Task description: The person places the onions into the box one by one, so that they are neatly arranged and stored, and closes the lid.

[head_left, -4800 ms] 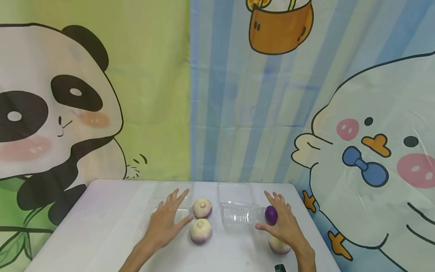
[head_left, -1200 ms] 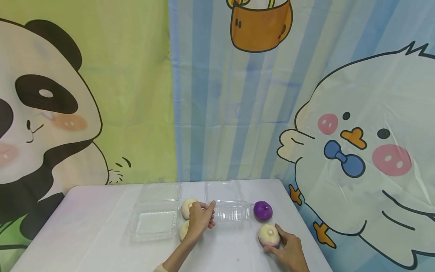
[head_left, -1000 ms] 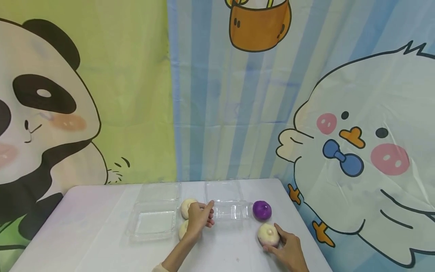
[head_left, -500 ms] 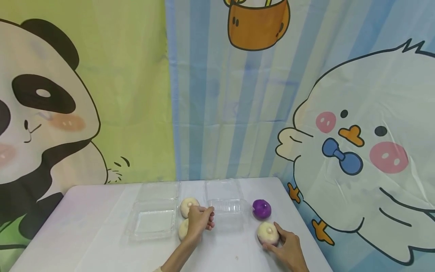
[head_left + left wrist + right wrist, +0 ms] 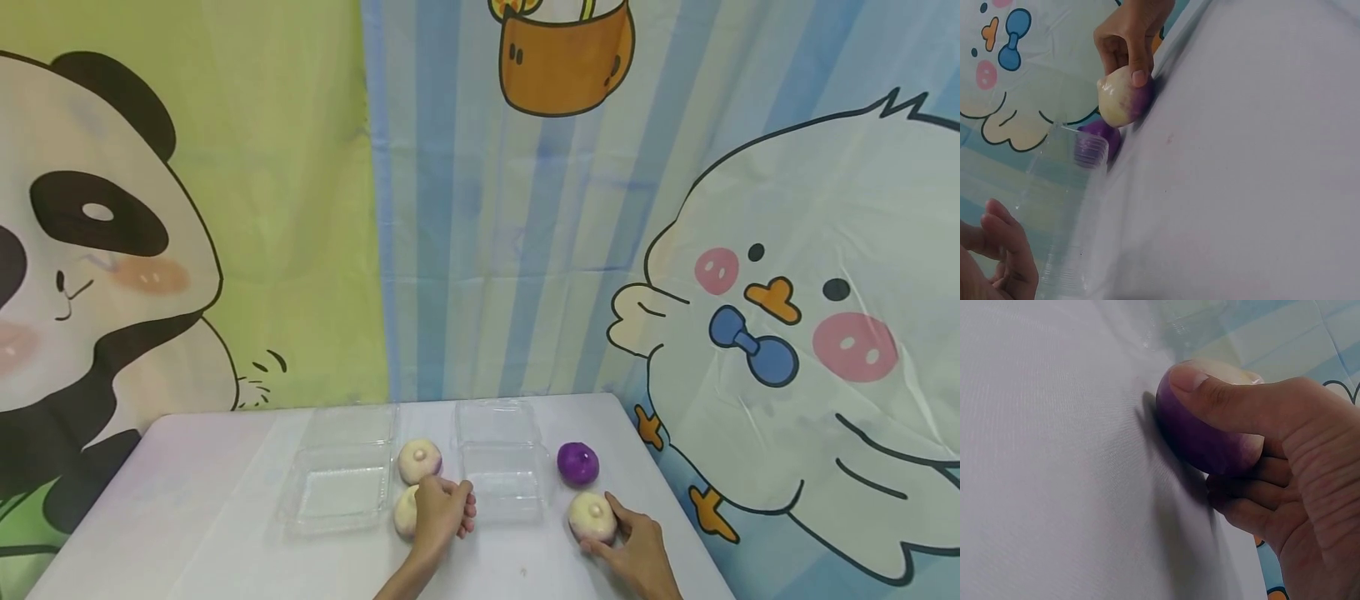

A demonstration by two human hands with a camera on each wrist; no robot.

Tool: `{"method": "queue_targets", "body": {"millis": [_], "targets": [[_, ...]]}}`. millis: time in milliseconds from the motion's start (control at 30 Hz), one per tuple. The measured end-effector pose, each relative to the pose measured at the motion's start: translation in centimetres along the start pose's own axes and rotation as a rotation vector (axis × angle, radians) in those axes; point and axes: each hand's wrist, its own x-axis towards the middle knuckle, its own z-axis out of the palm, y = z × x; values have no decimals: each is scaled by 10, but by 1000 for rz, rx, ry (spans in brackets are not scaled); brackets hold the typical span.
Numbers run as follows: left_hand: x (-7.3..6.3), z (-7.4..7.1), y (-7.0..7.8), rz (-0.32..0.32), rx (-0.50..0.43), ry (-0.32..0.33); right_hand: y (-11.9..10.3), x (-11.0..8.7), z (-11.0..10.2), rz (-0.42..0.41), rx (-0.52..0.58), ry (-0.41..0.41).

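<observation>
In the head view, my right hand (image 5: 637, 550) grips a purple-and-cream turnip (image 5: 592, 517) between thumb and fingers at the table's right. The right wrist view shows the thumb (image 5: 1188, 378) pressed on the turnip's purple side. My left hand (image 5: 441, 508) has curled fingers, with thumb and forefinger pinching at the left edge of the right-hand clear plastic box (image 5: 506, 487); the exact contact is hard to see. Left of that hand sit two more turnips, one in full view (image 5: 420, 461) and one partly covered (image 5: 405, 512). A round purple vegetable (image 5: 577, 463) lies behind the gripped turnip.
A second clear plastic box (image 5: 341, 492), its lid folded back, lies open at the left. Both boxes stand on a white-covered table (image 5: 225, 517). Behind the table hangs a cartoon-printed curtain (image 5: 480, 250).
The right-hand box's base has gone from tipped up to flat as my left hand came slightly nearer. Earlier both hands were spread above the table; since then the right has gripped a turnip.
</observation>
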Motion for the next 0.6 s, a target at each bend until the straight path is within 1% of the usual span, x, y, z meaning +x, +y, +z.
{"method": "queue_targets", "body": {"millis": [167, 433, 600], "targets": [[-5, 1, -6, 12, 22, -15, 1, 0, 0, 11, -11, -3], [-7, 2, -17, 45, 88, -5, 3, 2, -1, 0, -8, -1], [-9, 1, -22, 54, 98, -28, 4, 1, -1, 9, -8, -5]]}}
